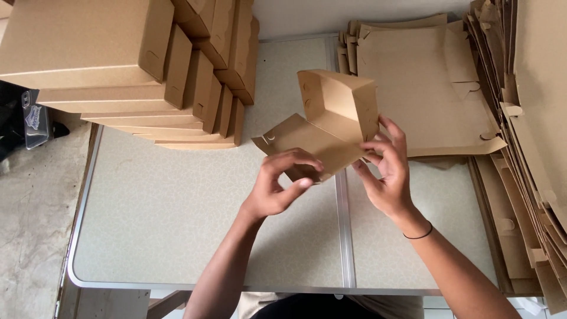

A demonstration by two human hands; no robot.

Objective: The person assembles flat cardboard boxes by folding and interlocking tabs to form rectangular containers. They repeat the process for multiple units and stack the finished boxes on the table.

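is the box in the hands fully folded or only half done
Half done: the brown cardboard box has one end raised into walls, while its other flap lies flat.

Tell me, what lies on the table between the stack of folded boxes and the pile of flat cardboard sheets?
In the head view, the half-folded box, held above the table by the left hand and right hand.

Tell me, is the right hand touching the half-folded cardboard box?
Touching. The head view shows the right hand with its fingertips pressed on the near edge of the half-folded cardboard box.
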